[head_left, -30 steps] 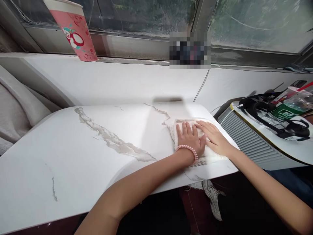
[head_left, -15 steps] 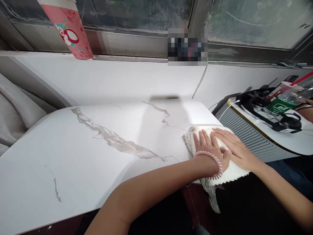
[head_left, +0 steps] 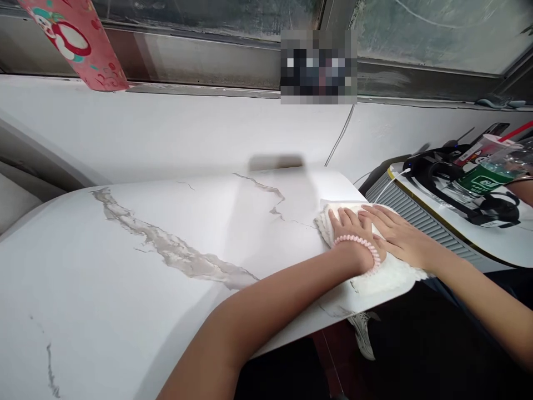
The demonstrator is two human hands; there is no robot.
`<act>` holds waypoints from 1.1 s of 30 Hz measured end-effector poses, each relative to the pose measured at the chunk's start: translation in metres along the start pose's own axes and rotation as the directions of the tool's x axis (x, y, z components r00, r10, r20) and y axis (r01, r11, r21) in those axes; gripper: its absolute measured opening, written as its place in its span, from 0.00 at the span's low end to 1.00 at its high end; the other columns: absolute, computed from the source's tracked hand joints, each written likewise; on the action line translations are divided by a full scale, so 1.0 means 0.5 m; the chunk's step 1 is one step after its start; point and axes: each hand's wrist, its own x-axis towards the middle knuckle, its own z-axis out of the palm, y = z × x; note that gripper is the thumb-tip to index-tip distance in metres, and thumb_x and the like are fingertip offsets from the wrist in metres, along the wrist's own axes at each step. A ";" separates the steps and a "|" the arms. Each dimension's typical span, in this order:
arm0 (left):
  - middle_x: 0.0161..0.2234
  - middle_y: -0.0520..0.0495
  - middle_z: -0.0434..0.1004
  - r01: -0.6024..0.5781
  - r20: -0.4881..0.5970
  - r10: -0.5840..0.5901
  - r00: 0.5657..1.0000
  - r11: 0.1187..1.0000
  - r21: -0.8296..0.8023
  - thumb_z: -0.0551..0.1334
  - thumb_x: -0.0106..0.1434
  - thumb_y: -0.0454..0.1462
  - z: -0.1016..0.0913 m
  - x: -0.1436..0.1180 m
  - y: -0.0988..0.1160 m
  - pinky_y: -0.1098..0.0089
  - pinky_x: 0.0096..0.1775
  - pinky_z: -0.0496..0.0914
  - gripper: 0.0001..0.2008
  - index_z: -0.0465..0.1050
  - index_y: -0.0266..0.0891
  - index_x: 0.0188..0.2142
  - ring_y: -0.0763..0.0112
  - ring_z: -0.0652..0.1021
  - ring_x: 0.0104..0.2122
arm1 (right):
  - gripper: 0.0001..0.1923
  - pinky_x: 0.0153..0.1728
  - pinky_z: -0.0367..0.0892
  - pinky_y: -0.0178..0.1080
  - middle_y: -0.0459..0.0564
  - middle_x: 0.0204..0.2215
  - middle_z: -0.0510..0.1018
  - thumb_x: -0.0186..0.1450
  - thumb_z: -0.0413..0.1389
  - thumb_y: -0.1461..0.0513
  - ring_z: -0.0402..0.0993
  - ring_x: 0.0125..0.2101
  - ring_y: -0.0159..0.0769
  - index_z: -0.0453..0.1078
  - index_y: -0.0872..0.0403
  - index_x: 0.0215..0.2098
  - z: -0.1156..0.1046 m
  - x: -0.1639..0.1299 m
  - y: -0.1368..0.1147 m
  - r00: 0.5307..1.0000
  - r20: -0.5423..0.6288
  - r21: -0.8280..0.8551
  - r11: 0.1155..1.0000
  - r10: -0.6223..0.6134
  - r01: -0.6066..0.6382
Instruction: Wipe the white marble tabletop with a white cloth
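A white folded cloth lies at the right end of a white marble-patterned table. My left hand, with a pink coil band at the wrist, presses flat on the cloth. Beside it, my right hand also lies flat on the cloth, fingers stretched out. The two hands touch each other. The near corner of the cloth reaches the table's right edge.
A pink paper cup stands on the window ledge at the upper left. To the right sits a grey ribbed unit with black headphones, a green-labelled bottle and cables. A shoe lies on the floor below.
Both hands slid the cloth from the table's right part toward its right front corner, over the edge, then back a little onto the table. The view shifted left and down.
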 end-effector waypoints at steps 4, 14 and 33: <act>0.67 0.33 0.55 0.069 -0.007 -0.069 0.998 0.997 -0.029 0.46 0.69 0.44 -0.017 0.068 -0.032 0.42 0.66 0.43 0.31 0.51 0.32 0.68 0.48 0.55 0.67 | 0.32 0.65 0.53 0.59 0.55 0.67 0.58 0.72 0.37 0.46 0.52 0.67 0.51 0.49 0.48 0.69 0.009 0.081 0.024 0.999 -0.045 0.070 0.997 -0.027 0.030; 0.59 0.34 0.67 0.059 -0.329 -0.081 0.941 0.995 -0.077 0.48 0.68 0.42 0.004 0.197 -0.147 0.47 0.66 0.43 0.24 0.63 0.33 0.59 0.54 0.60 0.64 | 0.36 0.62 0.56 0.60 0.61 0.61 0.67 0.70 0.35 0.41 0.60 0.61 0.54 0.60 0.54 0.63 0.039 0.265 0.100 0.982 -0.173 0.118 0.988 -0.078 0.099; 0.57 0.40 0.69 0.118 -0.340 -0.132 0.931 0.991 -0.061 0.46 0.68 0.41 -0.045 0.328 -0.252 0.54 0.63 0.51 0.23 0.64 0.38 0.59 0.59 0.66 0.58 | 0.36 0.56 0.59 0.55 0.59 0.58 0.69 0.69 0.34 0.40 0.64 0.56 0.54 0.62 0.51 0.62 0.058 0.431 0.148 0.983 -0.183 0.164 0.986 -0.008 0.038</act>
